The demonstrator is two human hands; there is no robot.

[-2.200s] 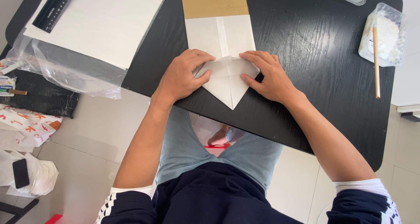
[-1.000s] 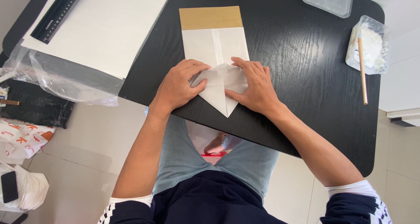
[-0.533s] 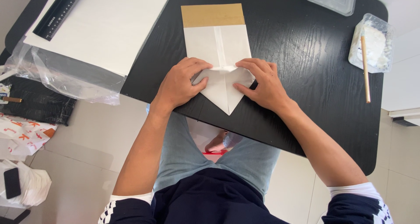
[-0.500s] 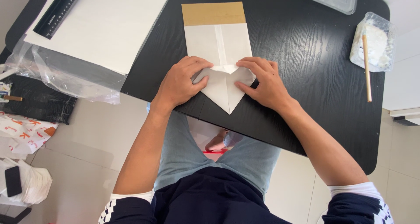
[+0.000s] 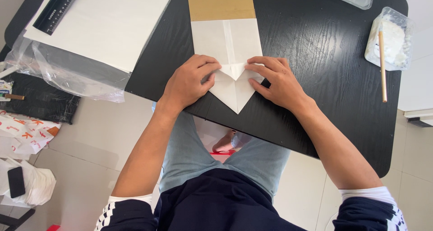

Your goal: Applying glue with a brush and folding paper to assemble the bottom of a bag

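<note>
At the near edge of the black table [image 5: 315, 55], you are pressing the paper [image 5: 228, 41] flat, its near end folded to a point. Your left hand [image 5: 189, 82] is lying on the left flap, fingers together and curled onto the fold; your right hand [image 5: 277, 80] is holding the right flap with fingers slightly spread. Keep both flaps meeting on the centre crease, and press outward from the middle. The paper's far end is showing a tan strip [image 5: 222, 7]. At far right, a clear tub [image 5: 390, 39] of white paste is carrying a stick [image 5: 382, 64]. On the floor at left, white wrappers with orange marks [image 5: 27, 131] are lying.
</note>
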